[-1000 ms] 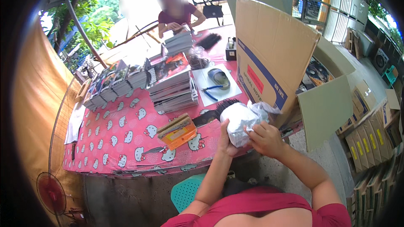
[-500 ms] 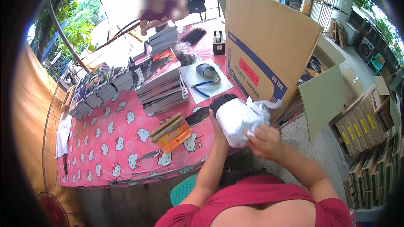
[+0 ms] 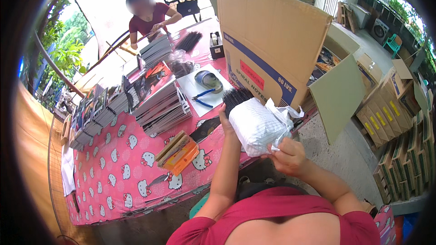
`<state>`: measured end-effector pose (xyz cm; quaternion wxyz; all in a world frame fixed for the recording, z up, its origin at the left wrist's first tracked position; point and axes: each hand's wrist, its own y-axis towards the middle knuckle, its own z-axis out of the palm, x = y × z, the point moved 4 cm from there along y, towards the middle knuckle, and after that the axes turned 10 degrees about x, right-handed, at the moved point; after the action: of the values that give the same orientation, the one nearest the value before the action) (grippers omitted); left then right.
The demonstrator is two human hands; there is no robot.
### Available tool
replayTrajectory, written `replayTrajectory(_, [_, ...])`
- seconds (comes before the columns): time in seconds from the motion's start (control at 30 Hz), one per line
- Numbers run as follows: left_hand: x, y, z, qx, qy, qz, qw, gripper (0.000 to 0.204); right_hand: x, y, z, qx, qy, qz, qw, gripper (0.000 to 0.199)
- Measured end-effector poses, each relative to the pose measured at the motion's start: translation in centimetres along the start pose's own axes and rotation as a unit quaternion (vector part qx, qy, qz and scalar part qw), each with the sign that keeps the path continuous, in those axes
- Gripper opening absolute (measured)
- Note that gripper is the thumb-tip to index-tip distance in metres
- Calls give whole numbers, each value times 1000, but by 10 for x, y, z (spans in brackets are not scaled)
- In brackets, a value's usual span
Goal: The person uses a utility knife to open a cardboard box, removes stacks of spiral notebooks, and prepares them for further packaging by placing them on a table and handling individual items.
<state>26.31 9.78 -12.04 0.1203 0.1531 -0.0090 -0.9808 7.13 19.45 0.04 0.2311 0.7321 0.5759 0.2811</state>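
A white plastic bag [image 3: 256, 124] wraps a bundle of black spiral binding coils [image 3: 237, 99], whose ends stick out of its far left side. My left hand [image 3: 227, 120] grips the bundle from the left, its fingers mostly hidden beneath. With closed fingers, my right hand [image 3: 289, 156] pinches the plastic at the near right corner of the bag. The bundle is held up over the table's front edge. Beyond it, blue-handled pliers [image 3: 204, 98] and a roll of tape [image 3: 210, 81] lie on a white sheet.
Stacks of notebooks [image 3: 159, 104] stand on the pink patterned tablecloth [image 3: 113, 172]. An orange box [image 3: 181, 156] lies nearer me. A tape dispenser [image 3: 216, 45] and loose black coils [image 3: 188, 41] are farther back. A tall cardboard carton [image 3: 272, 31] rises at right. Another person [image 3: 150, 18] works across the table.
My view has turned, so the table sits farther left in the picture. Both hands still hold the bagged bundle, which is slightly tilted. The person across has raised their upper body.
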Motion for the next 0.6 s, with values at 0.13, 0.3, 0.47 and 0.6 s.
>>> replayTrajectory(0.13, [3, 0, 6, 58, 1, -7, 998, 51, 1, -10, -3, -1, -4, -5, 1000, 22])
replayTrajectory(0.3, [9, 4, -6, 58, 6, -12, 998, 50, 0, -15, -5, -3, 11, -8, 1000, 23])
replayTrajectory(0.47, [4, 2, 2, 54, -19, 1, 998, 48, -1, -18, 1, 52, -4, 32, 998, 31])
replayTrajectory(0.6, [-15, 3, 14, 96, -12, 24, 995, 44, -8, -19, 13, 86, 23, 191, 978, 39])
